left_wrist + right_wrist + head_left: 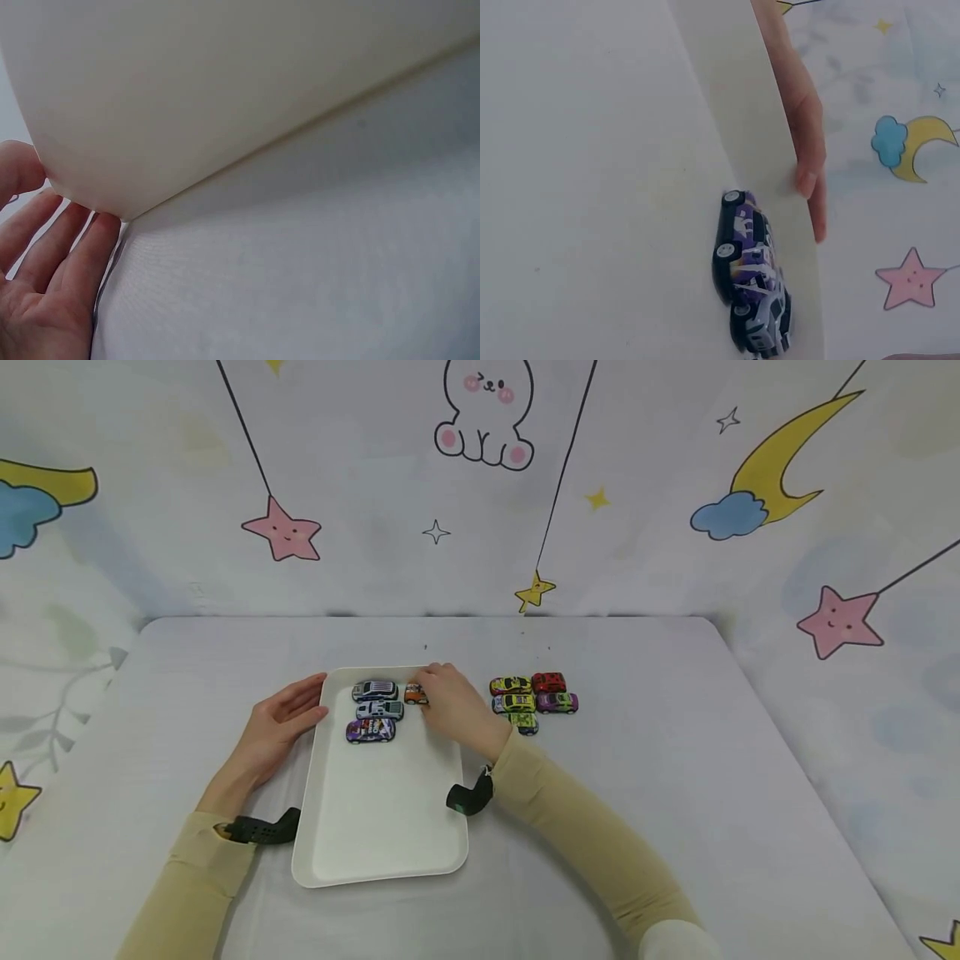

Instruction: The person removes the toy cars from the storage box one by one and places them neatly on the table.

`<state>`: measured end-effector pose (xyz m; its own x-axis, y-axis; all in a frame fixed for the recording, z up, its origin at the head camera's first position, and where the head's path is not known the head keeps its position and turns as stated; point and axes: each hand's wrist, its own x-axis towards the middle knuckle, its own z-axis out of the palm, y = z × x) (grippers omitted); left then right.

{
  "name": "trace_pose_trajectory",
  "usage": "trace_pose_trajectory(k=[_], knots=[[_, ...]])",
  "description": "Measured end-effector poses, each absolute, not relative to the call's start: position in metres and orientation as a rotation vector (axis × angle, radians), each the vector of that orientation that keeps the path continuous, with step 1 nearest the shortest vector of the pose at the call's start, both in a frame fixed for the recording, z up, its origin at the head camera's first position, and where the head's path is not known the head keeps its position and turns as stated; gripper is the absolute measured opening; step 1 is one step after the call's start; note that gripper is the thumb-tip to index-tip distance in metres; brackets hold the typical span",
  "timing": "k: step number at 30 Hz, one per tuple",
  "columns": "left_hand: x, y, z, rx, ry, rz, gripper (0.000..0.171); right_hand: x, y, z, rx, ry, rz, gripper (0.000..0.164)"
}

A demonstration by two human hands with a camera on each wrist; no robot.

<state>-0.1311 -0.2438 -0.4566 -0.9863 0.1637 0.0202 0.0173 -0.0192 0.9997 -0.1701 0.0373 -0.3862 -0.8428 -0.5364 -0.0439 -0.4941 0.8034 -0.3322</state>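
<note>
A white tray [386,810] lies on the table, three toy cars in a column at its upper left: a silver one [374,691], a grey-blue one [379,710] and a purple one [371,731]. My right hand [453,706] is over the tray's far right part and pinches an orange toy car [416,694], partly hidden by the fingers. Against the tray's left side rests my left hand [273,727], fingers fairly straight. In the left wrist view its fingertips [105,221] touch the tray's outer wall. The right wrist view shows the purple car [750,251] near the tray's wall.
Right of the tray, several toy cars stand in a cluster on the white-covered table [637,777], among them a red one [549,682], a purple-green one [558,702] and a yellow one [511,685]. A patterned backdrop [360,468] rises behind the table's far edge.
</note>
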Motion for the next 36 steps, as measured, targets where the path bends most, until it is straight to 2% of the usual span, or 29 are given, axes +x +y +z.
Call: trace_pose_trajectory(k=[8, 23, 36], knots=[[-0.130, -0.244, -0.456, 0.207, 2.133, 2.164, 0.059, -0.164, 0.042, -0.389, -0.886, 2.872, -0.460, 0.023], [-0.130, -0.243, -0.456, 0.231, 2.109, 2.191, 0.059, -0.163, 0.044, -0.391, -0.887, 2.890, -0.478, 0.025], [-0.130, -0.242, -0.454, 0.211, 2.128, 2.169, 0.060, -0.163, 0.050, -0.398, -0.895, 2.826, -0.677, 0.027]])
